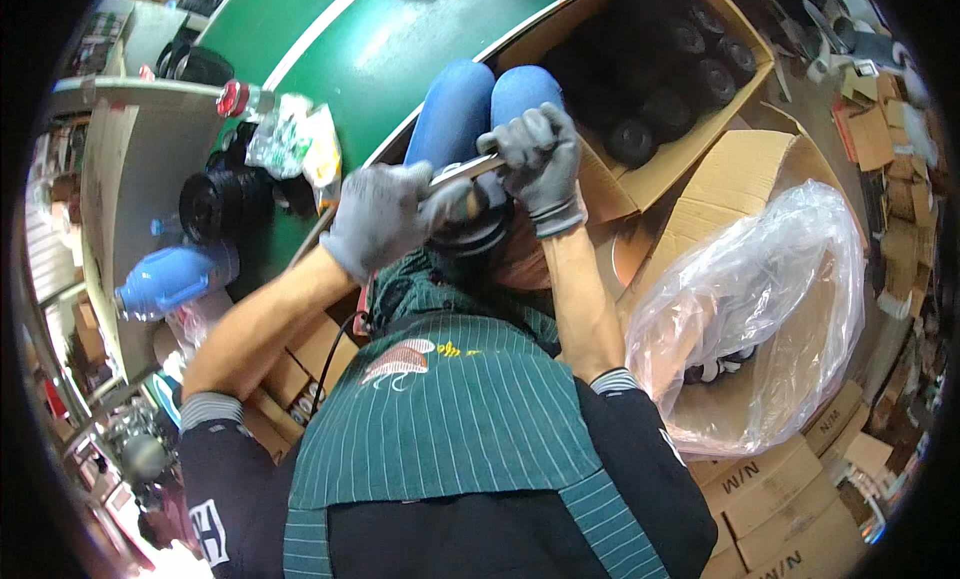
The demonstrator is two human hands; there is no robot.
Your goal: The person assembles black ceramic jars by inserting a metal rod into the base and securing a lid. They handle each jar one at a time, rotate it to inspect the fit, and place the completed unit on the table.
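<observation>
Both my hands wear grey gloves and are raised over my lap. My right hand (540, 159) is closed around one end of a shiny metal bar-like tool (466, 171), whose exact kind I cannot make out. At the tool's other end my left hand (378, 217) is closed on it, its fingers slightly blurred. Just below the hands a round black part (470, 237), ringed like a small wheel, rests against my lap. My left fingers partly cover it.
An open carton (640, 194) of black wheel-like parts stands ahead right. Nearer right, a clear plastic bag (800, 249) lines another box. On the green bench (380, 39) at left are black rolls (215, 204) and plastic bottles; a blue jug (175, 279) is beside them.
</observation>
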